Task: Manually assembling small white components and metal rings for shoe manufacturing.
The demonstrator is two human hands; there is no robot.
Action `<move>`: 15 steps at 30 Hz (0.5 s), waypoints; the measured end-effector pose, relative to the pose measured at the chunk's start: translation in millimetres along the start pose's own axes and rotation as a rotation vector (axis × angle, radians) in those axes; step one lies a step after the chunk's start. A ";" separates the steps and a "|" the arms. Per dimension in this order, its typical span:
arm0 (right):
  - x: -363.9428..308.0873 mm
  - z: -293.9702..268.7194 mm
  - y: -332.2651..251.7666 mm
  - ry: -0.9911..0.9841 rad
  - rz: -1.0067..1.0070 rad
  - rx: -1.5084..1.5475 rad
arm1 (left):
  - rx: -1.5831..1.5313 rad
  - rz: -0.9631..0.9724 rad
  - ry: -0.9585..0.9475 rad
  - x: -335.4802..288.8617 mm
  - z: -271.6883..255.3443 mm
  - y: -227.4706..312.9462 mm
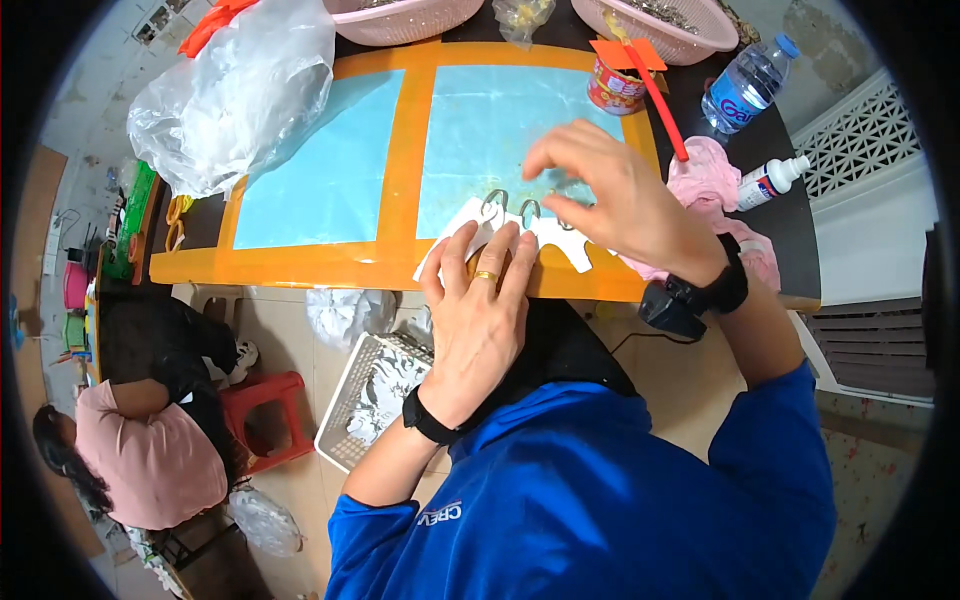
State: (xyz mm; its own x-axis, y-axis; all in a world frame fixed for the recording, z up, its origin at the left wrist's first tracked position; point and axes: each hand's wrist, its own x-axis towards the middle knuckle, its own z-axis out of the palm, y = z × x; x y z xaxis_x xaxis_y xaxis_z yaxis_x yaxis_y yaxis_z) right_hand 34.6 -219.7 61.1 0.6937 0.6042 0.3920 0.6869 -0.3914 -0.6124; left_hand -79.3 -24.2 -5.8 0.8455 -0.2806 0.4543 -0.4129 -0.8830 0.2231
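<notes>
White card strip [520, 240] lies at the near edge of the table [400, 265], w/ the left hand [478, 310] pressing flat on it, fingers spread and straight, so open, not gripping anything; a gold ring is on one finger. Right hand [615, 195] hovers just above the strip's right part, fingers curled loose and half open; if the fingertips pinch something small, I cannot tell, they hide it.

Progress, as judgement: approx. three metal hooks [495, 203] already sit in the strip's upper edge, side by side; the right end of the strip looks not filled yet, so maybe half is done.

Strip's long axis runs left-right along the table edge, its notched side toward the person, hooks pointing away.

Further out: light blue sheets [330, 170] w/ orange tape, a clear plastic bag [235, 95], a red tin [615, 88], a water bottle [750, 85], pink cloth [705, 175], and a white basket [375, 395] on the floor.
</notes>
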 end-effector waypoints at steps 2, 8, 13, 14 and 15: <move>-8.6 -2.9 3.3 -0.033 -0.089 -0.147 | -0.011 0.020 0.003 2.1 -2.2 -2.1; -17.9 7.9 16.7 -0.037 -0.130 -0.188 | -0.135 -0.027 0.005 6.8 -5.9 -5.6; -25.1 20.1 18.0 -0.008 -0.210 -0.281 | -0.180 -0.014 0.031 12.2 -10.5 -8.3; -25.9 21.9 17.8 0.000 -0.220 -0.296 | -0.185 -0.007 0.034 13.2 -9.5 -10.2; -26.1 23.6 17.7 0.010 -0.234 -0.310 | -0.187 -0.002 0.038 14.6 -8.6 -12.6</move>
State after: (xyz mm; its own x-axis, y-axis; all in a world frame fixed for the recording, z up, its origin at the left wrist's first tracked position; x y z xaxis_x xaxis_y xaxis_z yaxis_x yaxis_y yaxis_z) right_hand 23.6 -225.9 23.8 0.5118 0.6959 0.5038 0.8585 -0.4360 -0.2700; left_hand -64.6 -13.9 5.4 0.8345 -0.2613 0.4851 -0.4698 -0.7974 0.3787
